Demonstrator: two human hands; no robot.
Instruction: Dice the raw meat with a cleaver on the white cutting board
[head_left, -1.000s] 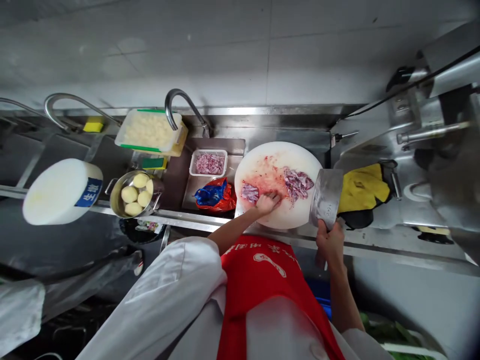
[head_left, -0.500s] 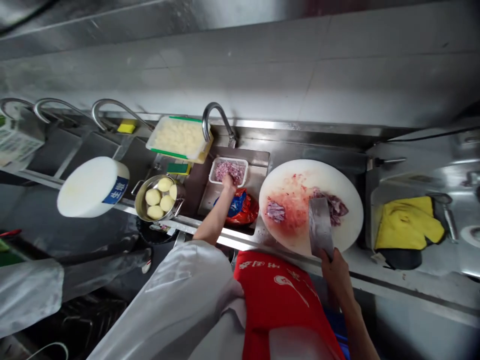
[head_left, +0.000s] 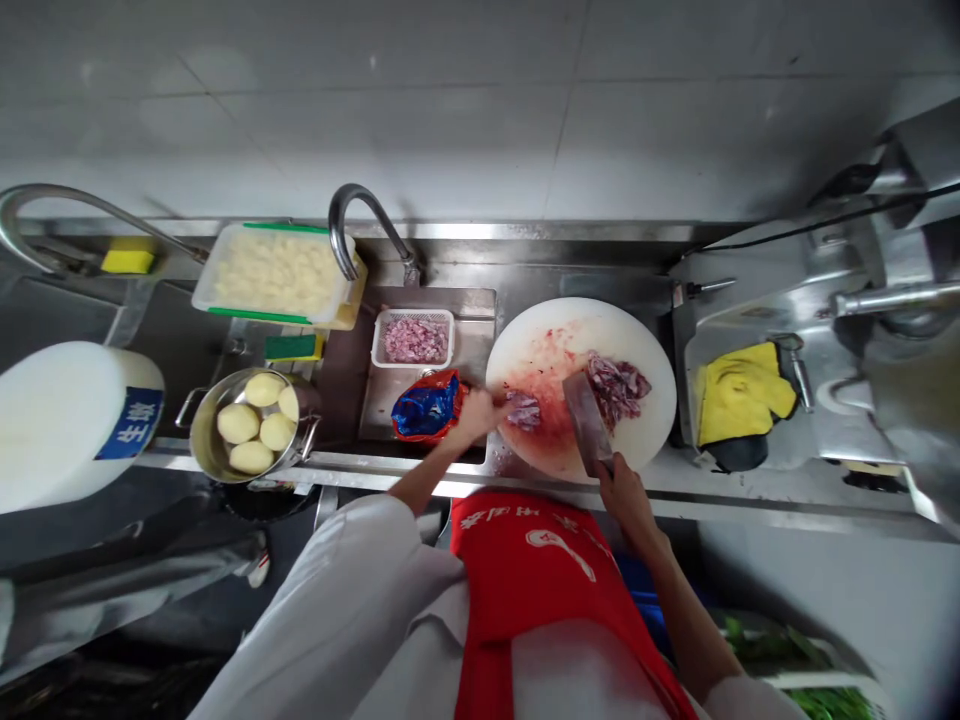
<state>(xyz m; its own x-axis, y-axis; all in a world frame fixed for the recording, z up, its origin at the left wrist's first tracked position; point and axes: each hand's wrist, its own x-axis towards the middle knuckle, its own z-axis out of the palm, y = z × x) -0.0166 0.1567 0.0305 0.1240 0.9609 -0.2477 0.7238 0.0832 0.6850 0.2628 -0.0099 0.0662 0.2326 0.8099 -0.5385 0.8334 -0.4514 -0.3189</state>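
Note:
My right hand (head_left: 624,490) is closed round the handle of a cleaver (head_left: 588,418), whose broad blade lies over the right part of the round white cutting board (head_left: 517,340). Against the blade's right side sits a heap of sliced raw red meat (head_left: 616,388). My left hand (head_left: 481,412) is at the board's left edge, fingers stretched toward a small clump of cut meat (head_left: 523,411); whether the fingertips touch it is unclear. A white basket (head_left: 451,343) with finely chopped meat (head_left: 415,341) stands in the sink, behind a red and blue plastic bag (head_left: 427,405).
To the left are a pot (head_left: 201,432) of peeled potatoes (head_left: 251,457), a lidded container (head_left: 274,275), a sponge (head_left: 294,347) and a thick white block (head_left: 60,420). A faucet (head_left: 375,210) arches over the sink. Right of the board lies a yellow cloth (head_left: 739,390).
My left hand has left the basket of chopped meat and moved right to the board's edge. The cleaver has shifted and turned beside the meat heap. The camera view has swung right.

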